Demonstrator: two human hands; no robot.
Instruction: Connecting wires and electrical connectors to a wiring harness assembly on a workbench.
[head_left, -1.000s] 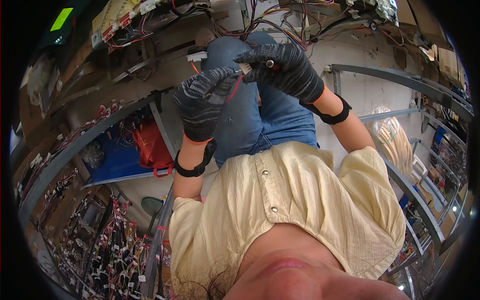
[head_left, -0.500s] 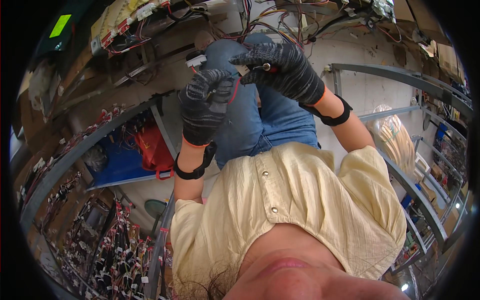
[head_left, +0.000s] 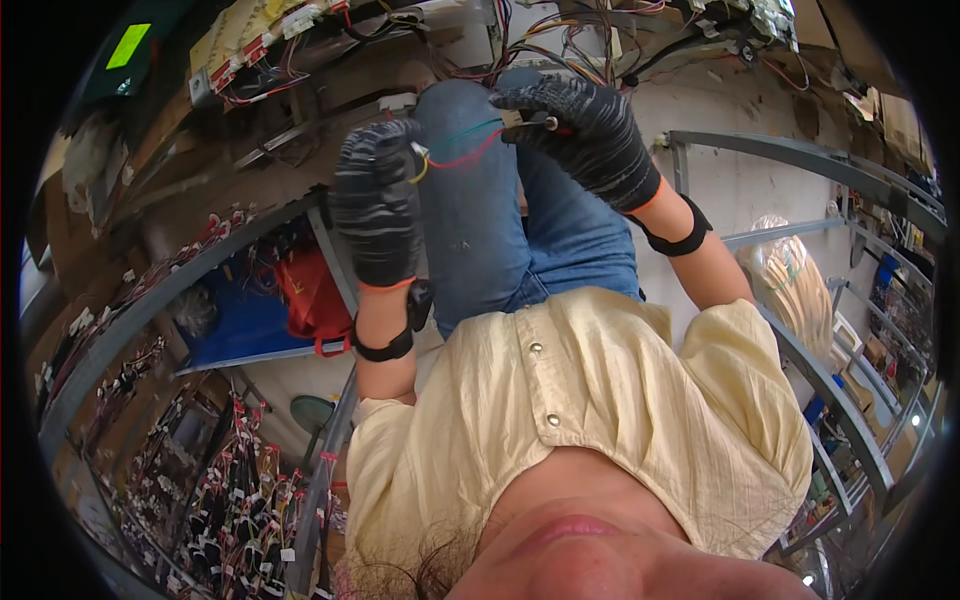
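Observation:
Both my hands wear dark grey striped knit gloves. My left hand (head_left: 378, 205) is closed in a pinch on a small white connector (head_left: 418, 149), with a yellow wire (head_left: 420, 172) looping below it. From there a red wire (head_left: 465, 161) and a thin green wire (head_left: 470, 129) stretch above my jeans to my right hand (head_left: 575, 135). The right thumb and fingertips pinch the wire ends, whose tips are hidden. A small tool with a round metal end (head_left: 550, 123) also sits in that hand; most of it is covered by the glove.
Bundled wires (head_left: 565, 45) and a wiring board (head_left: 250, 40) lie ahead of my knees. Metal frame rails (head_left: 790, 142) run on both sides. Many wire harnesses (head_left: 240, 510) hang at lower left, near a red bag (head_left: 312, 290) on a blue panel (head_left: 230, 335).
My hands have moved apart, the left one going left and the right one slightly right. The red and green wires now span the gap, and the white connector shows at my left fingertips.

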